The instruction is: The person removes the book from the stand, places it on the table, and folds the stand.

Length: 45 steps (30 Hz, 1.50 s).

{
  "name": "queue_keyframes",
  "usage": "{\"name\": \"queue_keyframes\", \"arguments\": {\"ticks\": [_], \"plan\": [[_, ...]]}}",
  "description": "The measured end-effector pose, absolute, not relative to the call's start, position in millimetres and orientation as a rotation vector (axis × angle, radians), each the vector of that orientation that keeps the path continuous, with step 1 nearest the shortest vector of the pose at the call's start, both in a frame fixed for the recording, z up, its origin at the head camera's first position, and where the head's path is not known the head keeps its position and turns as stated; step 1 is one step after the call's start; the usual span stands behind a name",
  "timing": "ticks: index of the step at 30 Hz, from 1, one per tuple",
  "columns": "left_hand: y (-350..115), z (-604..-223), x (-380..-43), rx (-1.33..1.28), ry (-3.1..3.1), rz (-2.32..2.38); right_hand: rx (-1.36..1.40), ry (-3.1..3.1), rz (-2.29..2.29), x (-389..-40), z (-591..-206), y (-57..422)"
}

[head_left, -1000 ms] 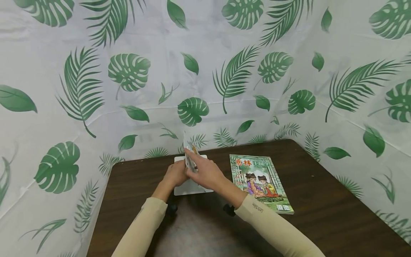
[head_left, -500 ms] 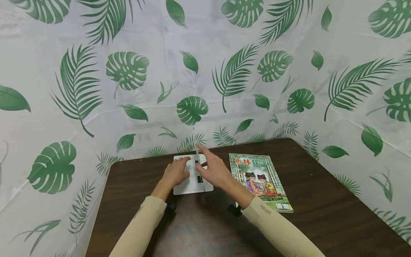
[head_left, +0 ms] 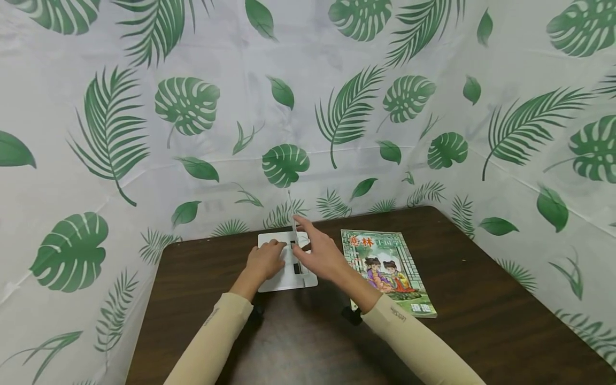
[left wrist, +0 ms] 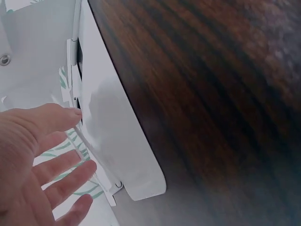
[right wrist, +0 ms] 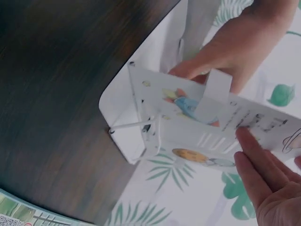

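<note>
A white folding stand, which looks like a book stand, lies with its rounded base plate (head_left: 279,282) on the table. Its thin panel (right wrist: 157,92) rises from the plate, nearly edge-on in the head view, with a rocket and planets printed on it. A bent wire bracket (right wrist: 136,125) shows beside it. My right hand (head_left: 323,255) is at the panel's right side; in the right wrist view its straight fingers (right wrist: 251,150) touch the printed face. My left hand (head_left: 263,262) is over the plate's left part; its thumb (left wrist: 61,116) reaches the stand, its other fingers loosely extended.
A magazine (head_left: 385,272) with two cartoon children on its cover lies to the right of the stand. The dark wooden table (head_left: 202,289) meets a leaf-printed white cloth (head_left: 231,176) behind and at the sides.
The right hand has gone from gripping the tilted panel to touching it with straight fingers; the panel is more upright. The left hand has left the panel for the base plate.
</note>
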<state>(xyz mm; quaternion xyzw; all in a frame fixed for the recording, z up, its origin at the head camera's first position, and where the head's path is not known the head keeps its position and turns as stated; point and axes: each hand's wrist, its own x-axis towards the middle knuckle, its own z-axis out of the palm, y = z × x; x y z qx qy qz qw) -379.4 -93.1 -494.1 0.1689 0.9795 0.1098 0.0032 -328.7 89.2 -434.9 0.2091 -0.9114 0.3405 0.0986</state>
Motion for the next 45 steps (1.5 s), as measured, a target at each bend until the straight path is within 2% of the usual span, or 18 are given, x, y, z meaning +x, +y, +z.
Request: {"name": "queue_keyframes", "arguments": {"ticks": [19, 29, 40, 45], "plan": [[-106.4, -499.6, -371.5, 0.550, 3.027, 0.307, 0.677, -2.709, 1.034, -328.6, -440.5, 79.1], [-123.9, -476.5, -371.4, 0.434, 3.012, 0.807, 0.634, -2.675, 1.095, -330.6, -438.8, 78.7], [-119.2, -443.0, -339.8, 0.399, 3.007, 1.332, 0.602, -2.685, 1.115, -324.3, -450.2, 74.9], [-116.3, -431.4, -329.3, 0.379, 3.012, 1.431, 0.616, -2.705, 1.090, -324.6, -451.6, 67.5]]}}
